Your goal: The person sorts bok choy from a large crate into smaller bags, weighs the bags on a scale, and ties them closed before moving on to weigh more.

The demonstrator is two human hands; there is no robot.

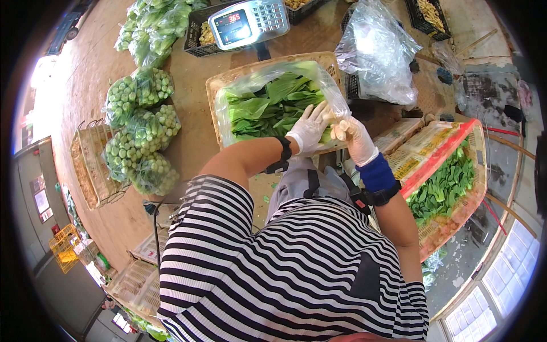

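A plastic crate (211,92) stands before me, lined with a clear plastic bag (331,83). Leafy green vegetables (273,100) fill the bag, their broad leaves lying flat and overlapping. My left hand (312,126), in a white glove, rests with fingers apart on the greens at the right side, close to the bag's edge. Also gloved, my right hand (357,139) pinches the bag's rim at the crate's near right corner. Behind the crate rises a digital scale's display and keypad unit (250,23), its screen lit.
Bagged green vegetables (143,132) lie on the floor at left, beside a crate (96,164). Clear plastic bags (376,51) are heaped at upper right. A red-rimmed crate (478,171) of leafy greens stands at right. Black crates (427,19) hold tan produce at the back.
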